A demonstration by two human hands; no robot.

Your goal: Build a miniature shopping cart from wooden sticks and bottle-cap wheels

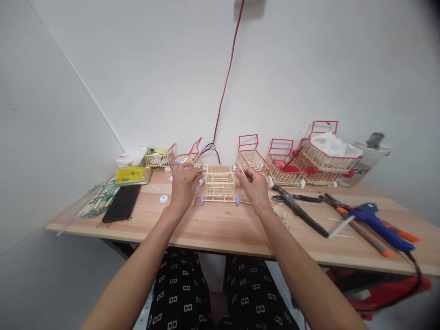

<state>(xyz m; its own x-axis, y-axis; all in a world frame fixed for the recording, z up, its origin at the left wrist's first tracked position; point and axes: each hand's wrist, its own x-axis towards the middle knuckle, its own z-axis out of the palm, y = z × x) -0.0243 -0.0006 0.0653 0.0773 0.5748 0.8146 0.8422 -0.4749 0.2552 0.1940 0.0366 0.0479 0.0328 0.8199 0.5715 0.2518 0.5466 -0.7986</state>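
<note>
A small shopping cart made of thin wooden sticks (220, 187) stands between my hands, with pale blue wheels at its near lower corners. My left hand (184, 185) is at its upper left side, thumb and fingers pinched together; what they hold is too small to make out. On the other side my right hand (253, 187) pinches a thin wooden stick (241, 169) close to the cart's upper right corner. A white bottle cap (164, 199) lies left of my left hand.
Finished stick carts with red handles (252, 156) line the wall. To the right lie black-handled pliers (302, 211), a blue glue gun (378, 224) and orange-handled pliers (364, 231). Leftward are a black phone (122, 204), packed sticks (99, 199) and a yellow packet (133, 175).
</note>
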